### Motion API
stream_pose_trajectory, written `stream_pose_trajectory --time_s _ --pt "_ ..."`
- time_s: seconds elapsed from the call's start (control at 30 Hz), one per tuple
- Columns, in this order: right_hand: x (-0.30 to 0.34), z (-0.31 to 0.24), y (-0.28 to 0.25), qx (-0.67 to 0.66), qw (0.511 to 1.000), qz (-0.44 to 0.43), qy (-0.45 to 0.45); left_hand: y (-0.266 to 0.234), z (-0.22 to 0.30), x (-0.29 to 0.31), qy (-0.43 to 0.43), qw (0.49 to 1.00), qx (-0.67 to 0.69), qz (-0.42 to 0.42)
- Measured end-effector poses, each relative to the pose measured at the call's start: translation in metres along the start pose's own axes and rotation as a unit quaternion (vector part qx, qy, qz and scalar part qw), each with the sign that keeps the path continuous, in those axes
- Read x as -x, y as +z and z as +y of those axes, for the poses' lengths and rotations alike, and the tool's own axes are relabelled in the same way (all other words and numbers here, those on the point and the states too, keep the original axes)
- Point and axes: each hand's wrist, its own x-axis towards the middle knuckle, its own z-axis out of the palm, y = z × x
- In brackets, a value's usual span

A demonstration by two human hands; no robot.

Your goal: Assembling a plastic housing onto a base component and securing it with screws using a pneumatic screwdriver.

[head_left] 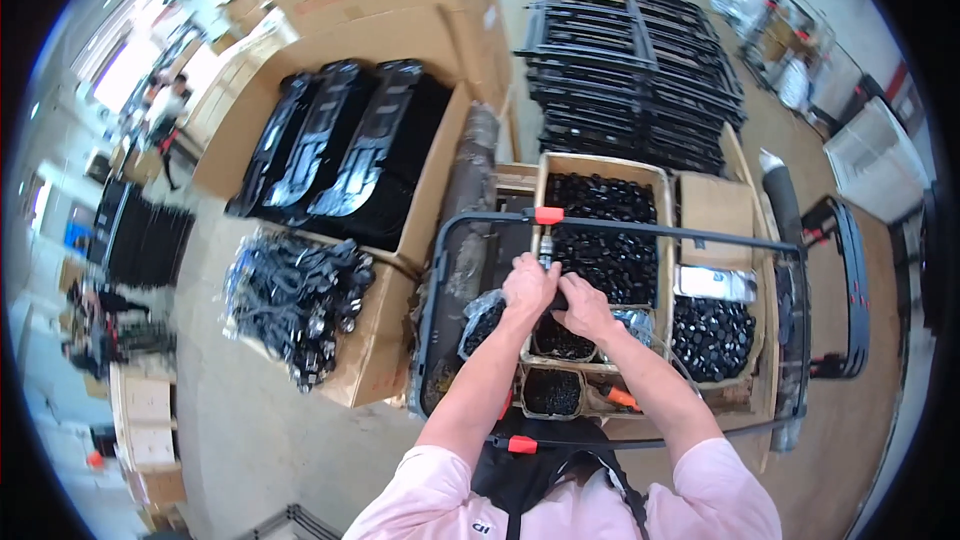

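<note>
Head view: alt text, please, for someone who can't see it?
A person's left hand holds a silver tool near a red clip on a black frame, the right hand close beside it. Small black parts lie in boxes nearby; dark frames are stacked beyond.

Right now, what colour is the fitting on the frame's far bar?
The fitting is orange-red, clearest in the head view.

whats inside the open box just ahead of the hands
Small glossy black pieces lie in the open cardboard box; its bottom is covered, and a frame bar hides some pieces.

The hands (530, 286) partly hide the silver tool (546, 247).
</note>
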Motion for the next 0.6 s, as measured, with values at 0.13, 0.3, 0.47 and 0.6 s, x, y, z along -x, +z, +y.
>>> stream_pose_trajectory --time_s 0.13,0.3,0.47,0.6 --pt "0.007 -0.017 -0.005 -0.037 0.999 0.01 0.03 0.001 -0.002 0.004 0.01 1.0 -0.001 -0.007" --pt "0.009 -0.025 0.0 -0.025 0.999 -0.001 0.024 -0.007 -0.008 0.012 0.014 0.999 0.031 -0.023" --pt "0.012 -0.029 0.004 -0.003 0.998 -0.028 0.056 -0.005 -0.017 0.016 0.022 0.998 0.061 -0.017" --pt "0.014 -0.031 0.004 0.001 0.997 -0.036 0.071 -0.005 -0.018 0.018 0.022 0.997 0.072 -0.024"
